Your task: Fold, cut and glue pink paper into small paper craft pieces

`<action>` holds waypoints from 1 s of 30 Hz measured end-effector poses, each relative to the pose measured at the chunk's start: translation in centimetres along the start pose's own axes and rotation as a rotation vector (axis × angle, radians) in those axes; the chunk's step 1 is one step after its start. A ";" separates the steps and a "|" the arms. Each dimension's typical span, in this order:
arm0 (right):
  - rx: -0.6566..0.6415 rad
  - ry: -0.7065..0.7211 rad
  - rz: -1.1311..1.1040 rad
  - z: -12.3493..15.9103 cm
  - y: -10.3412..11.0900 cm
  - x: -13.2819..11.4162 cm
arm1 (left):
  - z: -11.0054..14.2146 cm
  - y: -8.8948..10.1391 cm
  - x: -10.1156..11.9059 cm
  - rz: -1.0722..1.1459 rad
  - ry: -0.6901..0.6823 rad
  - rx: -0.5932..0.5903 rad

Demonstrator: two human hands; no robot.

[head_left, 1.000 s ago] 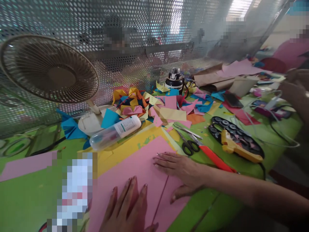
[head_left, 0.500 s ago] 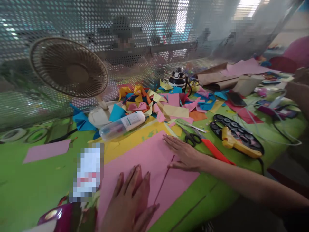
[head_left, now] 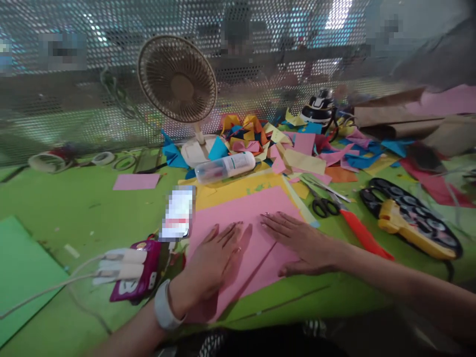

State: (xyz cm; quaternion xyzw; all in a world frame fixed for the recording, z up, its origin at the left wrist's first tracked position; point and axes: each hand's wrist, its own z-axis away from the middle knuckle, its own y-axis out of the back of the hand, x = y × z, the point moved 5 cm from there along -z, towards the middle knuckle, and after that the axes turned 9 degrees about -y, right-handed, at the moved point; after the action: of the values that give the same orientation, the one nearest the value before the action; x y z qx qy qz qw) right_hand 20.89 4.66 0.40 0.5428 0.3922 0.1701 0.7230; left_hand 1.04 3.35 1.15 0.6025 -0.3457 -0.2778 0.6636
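A large pink sheet of paper (head_left: 223,218) lies on yellow paper (head_left: 211,196) over the green table, with a long slanting dark line or edge running across it. On its left part rests my left hand (head_left: 211,260), fingers stretched out; a pale band circles that wrist. My right hand (head_left: 297,238) lies flat on the sheet's right side, fingers extended and thumb apart. Neither hand holds anything. Just beyond the right hand are scissors with black handles (head_left: 325,207) and a long red-handled tool (head_left: 366,235). A phone (head_left: 178,213) with a blurred screen sits left of the sheet.
A purple power bank-like box (head_left: 150,267) with plugged-in cables stands at left. Behind are a fan (head_left: 182,87), a clear bottle (head_left: 225,166) and heaped coloured paper scraps (head_left: 301,161). A yellow glue gun (head_left: 412,230) rests on a black tray (head_left: 416,203) at right.
The view has swung left. My left hand has moved farther up the pink sheet, its wrist now showing. My right hand remains flat on the paper.
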 end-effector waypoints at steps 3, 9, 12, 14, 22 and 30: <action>-0.077 0.081 -0.027 0.2 -0.7 -2.2 | 0.0 -0.3 -0.2 -0.012 -0.013 -0.036; -0.196 0.170 -0.196 0.5 -2.1 -7.1 | 0.2 -0.5 -0.3 -0.015 -0.006 -0.075; -0.233 0.211 -0.257 0.3 -2.4 -9.0 | 0.2 -0.5 -0.3 -0.006 0.000 -0.048; -0.240 0.257 -0.285 0.0 -2.4 -10.1 | 0.1 -0.5 -0.3 0.001 0.012 -0.042; -0.202 0.472 -0.314 -1.4 -3.4 -12.8 | 0.0 -0.7 -0.3 -0.021 0.008 -0.053; -0.293 0.664 -0.422 -2.2 -2.6 -14.1 | 0.2 -0.5 -0.2 -0.037 0.011 -0.075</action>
State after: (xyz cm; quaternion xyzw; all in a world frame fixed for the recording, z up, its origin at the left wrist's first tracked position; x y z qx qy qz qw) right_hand 9.81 -4.25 3.17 0.2577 0.6781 0.2382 0.6458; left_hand 0.78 3.34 0.62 0.5848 -0.3203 -0.2993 0.6825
